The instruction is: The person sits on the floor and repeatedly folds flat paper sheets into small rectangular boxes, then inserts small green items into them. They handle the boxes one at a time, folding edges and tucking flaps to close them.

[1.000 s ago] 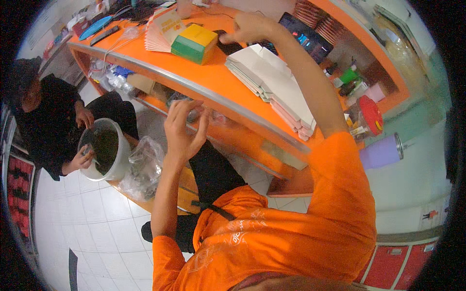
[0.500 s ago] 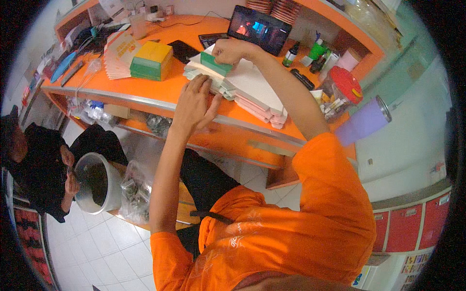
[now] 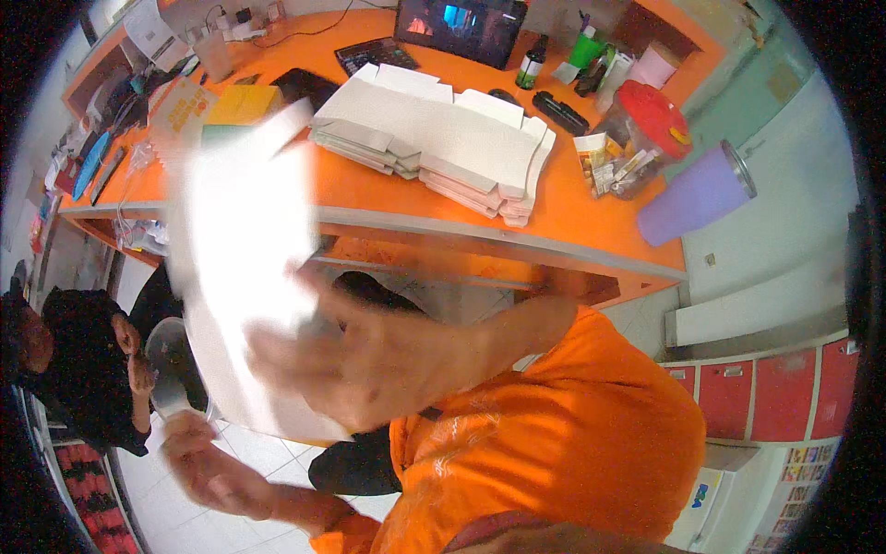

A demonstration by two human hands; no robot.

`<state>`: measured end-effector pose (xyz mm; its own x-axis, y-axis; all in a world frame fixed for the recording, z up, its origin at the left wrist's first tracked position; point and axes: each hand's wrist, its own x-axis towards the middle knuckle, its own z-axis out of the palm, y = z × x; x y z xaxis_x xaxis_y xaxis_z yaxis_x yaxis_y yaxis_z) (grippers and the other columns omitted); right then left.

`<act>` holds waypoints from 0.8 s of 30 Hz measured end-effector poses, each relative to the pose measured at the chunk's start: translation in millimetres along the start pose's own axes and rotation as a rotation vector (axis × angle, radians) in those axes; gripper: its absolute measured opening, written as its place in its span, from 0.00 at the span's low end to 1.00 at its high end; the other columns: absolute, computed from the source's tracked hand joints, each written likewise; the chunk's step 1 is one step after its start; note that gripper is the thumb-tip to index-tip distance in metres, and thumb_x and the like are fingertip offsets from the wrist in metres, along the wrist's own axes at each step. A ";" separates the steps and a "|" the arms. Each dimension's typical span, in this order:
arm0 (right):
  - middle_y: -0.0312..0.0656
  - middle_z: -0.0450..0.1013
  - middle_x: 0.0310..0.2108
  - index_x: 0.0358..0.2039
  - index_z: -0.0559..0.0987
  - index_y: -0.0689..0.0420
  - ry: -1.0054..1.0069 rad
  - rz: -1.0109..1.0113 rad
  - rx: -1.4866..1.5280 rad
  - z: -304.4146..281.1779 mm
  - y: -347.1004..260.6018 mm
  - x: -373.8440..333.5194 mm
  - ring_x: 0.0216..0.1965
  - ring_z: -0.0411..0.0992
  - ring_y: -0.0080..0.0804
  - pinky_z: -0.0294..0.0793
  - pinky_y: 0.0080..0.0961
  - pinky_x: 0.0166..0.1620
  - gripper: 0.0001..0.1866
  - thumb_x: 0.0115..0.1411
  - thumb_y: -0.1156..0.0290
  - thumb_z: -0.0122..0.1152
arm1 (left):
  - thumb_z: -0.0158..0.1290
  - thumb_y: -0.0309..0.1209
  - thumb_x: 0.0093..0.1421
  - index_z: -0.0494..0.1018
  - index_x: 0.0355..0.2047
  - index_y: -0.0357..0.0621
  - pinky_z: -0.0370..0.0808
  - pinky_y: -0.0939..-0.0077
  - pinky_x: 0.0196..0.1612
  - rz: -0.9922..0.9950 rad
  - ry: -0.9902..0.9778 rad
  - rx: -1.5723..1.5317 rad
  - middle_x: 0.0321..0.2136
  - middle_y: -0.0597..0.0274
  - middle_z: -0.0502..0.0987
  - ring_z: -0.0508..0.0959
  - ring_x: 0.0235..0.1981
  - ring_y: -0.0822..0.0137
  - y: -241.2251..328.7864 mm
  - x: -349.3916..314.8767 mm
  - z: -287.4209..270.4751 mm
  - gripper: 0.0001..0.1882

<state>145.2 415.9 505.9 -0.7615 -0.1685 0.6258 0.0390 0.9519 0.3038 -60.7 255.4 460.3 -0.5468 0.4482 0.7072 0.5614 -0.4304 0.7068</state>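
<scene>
A large white flat carton blank [image 3: 245,222], blurred and glaring brightly, stands tilted in front of the table's left part. My right hand [image 3: 355,360] is across its lower right side with the fingers bent over it, smeared by motion. Below the blank's lower left edge, my left hand [image 3: 212,466] has its fingers pinched together against that edge; the exact grip is partly hidden. A stack of white flat carton blanks [image 3: 434,125] with cut flaps lies on the orange table [image 3: 591,217], beyond both hands.
Behind the raised blank is a yellow and green box [image 3: 242,104]. A laptop screen [image 3: 461,28], red-lidded jar [image 3: 651,120] and purple tumbler [image 3: 697,194] stand along the back and right. At left, another person [image 3: 78,360] sits by a translucent bucket [image 3: 171,355].
Both hands have left the stack and come down toward my body. A white carton blank is now raised at left. The green block that was under my right hand is no longer on the stack.
</scene>
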 end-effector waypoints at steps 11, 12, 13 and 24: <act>0.50 0.79 0.31 0.22 0.84 0.60 -0.609 -0.374 0.627 87.6 -97.9 -55.0 0.36 0.77 0.41 0.80 0.34 0.28 0.08 0.49 0.69 0.61 | 0.52 0.39 0.67 0.73 0.27 0.37 0.65 0.78 0.16 -1.258 -0.547 0.051 0.20 0.64 0.75 0.72 0.16 0.74 -63.7 -106.3 4.7 0.18; 0.51 0.78 0.30 0.22 0.83 0.63 -0.598 -0.336 0.608 87.4 -96.0 -57.0 0.37 0.78 0.39 0.81 0.32 0.30 0.09 0.49 0.70 0.61 | 0.52 0.38 0.68 0.74 0.31 0.37 0.65 0.77 0.16 -1.311 -0.490 0.016 0.22 0.63 0.76 0.73 0.17 0.73 -63.1 -108.0 3.5 0.16; 0.51 0.78 0.30 0.22 0.83 0.63 -0.592 -0.273 0.651 89.8 -93.7 -60.5 0.38 0.78 0.39 0.81 0.33 0.31 0.10 0.50 0.70 0.60 | 0.53 0.38 0.67 0.70 0.43 0.37 0.68 0.76 0.18 -1.366 -0.377 0.000 0.31 0.60 0.77 0.76 0.23 0.72 -67.7 -114.6 2.3 0.15; 0.58 0.77 0.28 0.45 0.70 0.61 -0.282 0.481 0.892 121.1 -30.9 -63.3 0.28 0.78 0.52 0.79 0.46 0.30 0.14 0.60 0.70 0.53 | 0.58 0.32 0.63 0.71 0.47 0.38 0.76 0.74 0.39 -1.178 0.072 -0.007 0.43 0.58 0.77 0.77 0.39 0.69 -66.2 -143.7 23.7 0.16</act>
<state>113.9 428.1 369.9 -0.9198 0.2341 0.3150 -0.0255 0.7653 -0.6432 -4.6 238.1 311.5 -0.7592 0.5265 -0.3826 -0.3167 0.2148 0.9239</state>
